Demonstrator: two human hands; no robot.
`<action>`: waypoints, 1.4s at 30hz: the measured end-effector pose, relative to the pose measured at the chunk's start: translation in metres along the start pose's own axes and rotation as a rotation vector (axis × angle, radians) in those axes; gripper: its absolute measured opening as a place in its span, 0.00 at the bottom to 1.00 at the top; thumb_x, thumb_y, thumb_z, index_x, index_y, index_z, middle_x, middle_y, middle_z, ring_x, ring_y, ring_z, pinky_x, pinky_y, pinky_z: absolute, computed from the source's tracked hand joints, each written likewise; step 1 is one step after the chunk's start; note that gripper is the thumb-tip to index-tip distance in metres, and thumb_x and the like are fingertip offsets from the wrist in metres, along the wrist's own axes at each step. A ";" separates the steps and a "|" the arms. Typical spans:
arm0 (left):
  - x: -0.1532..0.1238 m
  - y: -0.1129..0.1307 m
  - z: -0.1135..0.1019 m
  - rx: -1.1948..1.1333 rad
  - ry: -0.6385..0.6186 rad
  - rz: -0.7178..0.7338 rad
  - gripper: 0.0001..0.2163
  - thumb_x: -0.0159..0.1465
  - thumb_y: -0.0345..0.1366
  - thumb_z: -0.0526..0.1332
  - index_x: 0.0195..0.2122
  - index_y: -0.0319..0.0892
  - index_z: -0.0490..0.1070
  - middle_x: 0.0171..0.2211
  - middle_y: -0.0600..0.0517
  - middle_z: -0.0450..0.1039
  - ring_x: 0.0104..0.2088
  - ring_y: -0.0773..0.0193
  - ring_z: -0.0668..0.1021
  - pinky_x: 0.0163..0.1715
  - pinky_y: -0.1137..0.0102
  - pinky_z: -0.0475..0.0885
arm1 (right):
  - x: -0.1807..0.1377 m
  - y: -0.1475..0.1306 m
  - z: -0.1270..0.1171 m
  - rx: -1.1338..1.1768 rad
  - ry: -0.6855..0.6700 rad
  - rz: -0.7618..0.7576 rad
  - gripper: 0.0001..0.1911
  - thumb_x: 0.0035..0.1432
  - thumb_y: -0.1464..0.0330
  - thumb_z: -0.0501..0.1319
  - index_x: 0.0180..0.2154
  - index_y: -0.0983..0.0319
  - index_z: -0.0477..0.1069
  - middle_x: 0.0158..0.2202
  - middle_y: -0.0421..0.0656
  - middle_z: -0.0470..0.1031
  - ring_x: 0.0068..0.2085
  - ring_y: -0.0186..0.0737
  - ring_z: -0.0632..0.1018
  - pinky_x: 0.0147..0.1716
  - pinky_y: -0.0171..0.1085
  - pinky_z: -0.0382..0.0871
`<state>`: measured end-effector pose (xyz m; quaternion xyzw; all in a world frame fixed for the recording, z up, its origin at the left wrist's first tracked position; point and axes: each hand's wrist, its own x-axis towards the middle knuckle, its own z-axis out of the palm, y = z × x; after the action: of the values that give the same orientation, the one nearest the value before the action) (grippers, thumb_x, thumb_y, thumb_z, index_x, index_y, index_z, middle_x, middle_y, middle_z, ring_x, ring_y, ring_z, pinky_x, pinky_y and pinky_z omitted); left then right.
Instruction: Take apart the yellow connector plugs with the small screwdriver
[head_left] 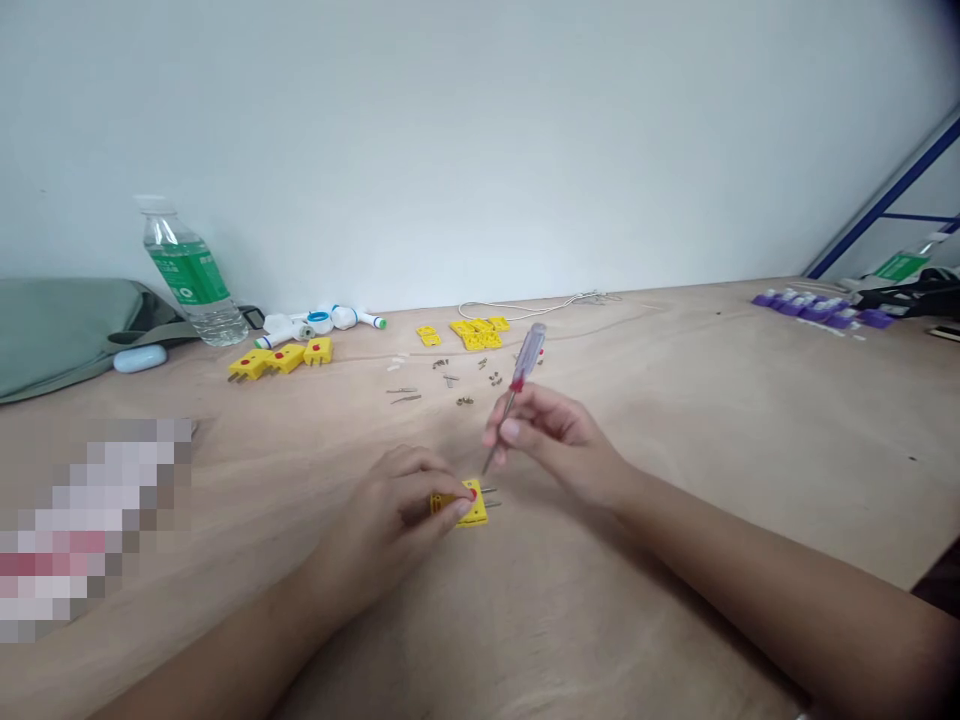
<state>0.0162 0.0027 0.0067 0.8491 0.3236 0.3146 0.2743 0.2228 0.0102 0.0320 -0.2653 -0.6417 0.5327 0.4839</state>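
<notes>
My left hand [397, 515] pinches a yellow two-pin plug [474, 512] with a red spot on top, lying on the wooden table. Its metal pins point right, and my fingers cover its left part. In my right hand [559, 440] is a screwdriver [529, 355] with a clear handle and a red collar. The shaft slants down and its tip is just above the plug's far edge; I cannot tell if they touch. Beyond my hands lie small brass screws [465, 401], metal pins [405, 398] and yellow plug housings [480, 333].
Several yellow plugs [285, 358] stand at the left, near a water bottle [191, 275], a pale blue case [140, 358] and a green bag [64, 325]. A white cord [525, 312] lies along the wall. Purple items [817, 308] are at the far right. A pixelated patch covers the left front.
</notes>
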 end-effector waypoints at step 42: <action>-0.011 0.015 -0.001 0.280 -0.049 -0.037 0.16 0.57 0.37 0.61 0.47 0.44 0.66 0.48 0.48 0.68 0.49 0.56 0.68 0.50 0.63 0.63 | 0.000 0.013 -0.096 0.052 0.610 0.205 0.40 0.41 0.73 0.70 0.56 0.58 0.56 0.23 0.37 0.75 0.29 0.36 0.79 0.26 0.29 0.77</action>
<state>0.0148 -0.0148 0.0136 0.8806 0.3728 0.2404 0.1668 0.3077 0.0547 0.0166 -0.4634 -0.4234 0.4908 0.6043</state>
